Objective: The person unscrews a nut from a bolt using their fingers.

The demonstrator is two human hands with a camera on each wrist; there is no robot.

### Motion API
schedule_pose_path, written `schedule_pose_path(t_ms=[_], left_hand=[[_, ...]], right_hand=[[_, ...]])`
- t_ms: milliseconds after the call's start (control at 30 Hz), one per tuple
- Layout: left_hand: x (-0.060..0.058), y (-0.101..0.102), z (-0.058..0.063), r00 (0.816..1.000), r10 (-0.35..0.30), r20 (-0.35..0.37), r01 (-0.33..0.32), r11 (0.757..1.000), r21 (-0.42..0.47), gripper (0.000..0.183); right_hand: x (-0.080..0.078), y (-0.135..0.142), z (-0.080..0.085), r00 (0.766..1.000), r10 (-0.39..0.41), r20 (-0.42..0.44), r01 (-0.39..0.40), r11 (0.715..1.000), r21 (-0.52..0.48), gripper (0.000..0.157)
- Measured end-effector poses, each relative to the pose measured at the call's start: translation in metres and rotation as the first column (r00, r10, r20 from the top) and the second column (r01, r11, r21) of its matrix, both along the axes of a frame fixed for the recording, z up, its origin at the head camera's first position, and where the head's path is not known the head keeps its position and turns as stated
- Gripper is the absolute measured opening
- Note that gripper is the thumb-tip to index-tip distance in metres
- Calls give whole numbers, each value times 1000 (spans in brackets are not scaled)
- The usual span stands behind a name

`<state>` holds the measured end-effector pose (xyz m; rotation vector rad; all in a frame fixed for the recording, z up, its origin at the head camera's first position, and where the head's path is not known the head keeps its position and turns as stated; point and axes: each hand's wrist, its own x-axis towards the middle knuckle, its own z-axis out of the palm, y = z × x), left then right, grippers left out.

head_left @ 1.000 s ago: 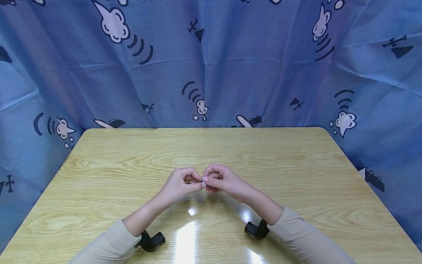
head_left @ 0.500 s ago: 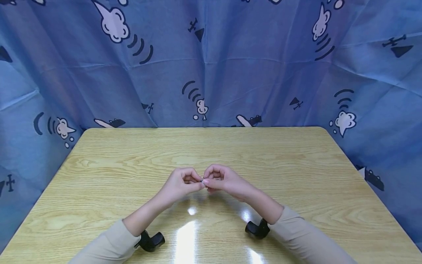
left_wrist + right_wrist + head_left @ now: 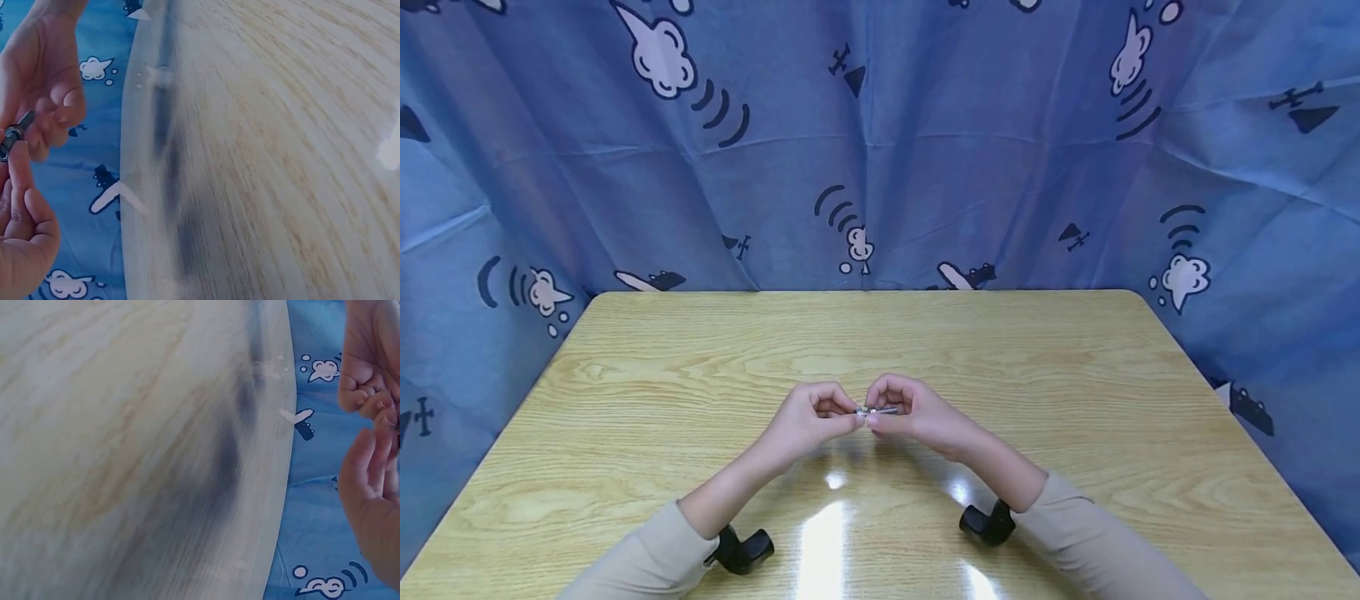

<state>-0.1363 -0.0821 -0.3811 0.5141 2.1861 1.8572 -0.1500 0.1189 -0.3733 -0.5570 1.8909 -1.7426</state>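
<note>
A small metal bolt (image 3: pixel 889 410) lies sideways between my two hands, above the table. Its head end is pinched between thumb and index finger of my left hand (image 3: pixel 808 415), and its threaded end points to the right. My right hand (image 3: pixel 919 412) has thumb and index fingertips at the nut (image 3: pixel 16 129) on the bolt's middle, with the other fingers curled beneath. In the left wrist view the dark threaded shank shows past the nut. The right wrist view catches my right hand (image 3: pixel 369 487) from the side, and the bolt is mostly hidden there.
A wood-grain table (image 3: pixel 700 350) spreads under both hands, with bright light reflections near its front. Behind and beside it hangs a blue patterned curtain (image 3: pixel 925 167). Black wrist-worn devices (image 3: pixel 745 552) sit below each sleeve.
My right thumb and fingers have shifted slightly on the nut, the thumb moving down, so the bolt's shank now shows. The left hand keeps its place.
</note>
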Motion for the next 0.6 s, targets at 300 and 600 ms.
schedule_pose_path(t_ms=[300, 600], left_hand=[[0, -1, -1, 1000, 6, 12, -6, 1000, -2, 14], [0, -2, -1, 1000, 5, 13, -5, 1000, 4, 13]], right_hand=[[-1, 1, -1, 996, -22, 87, 19, 999, 35, 30], [-3, 3, -2, 998, -22, 51, 22, 1000, 5, 19]])
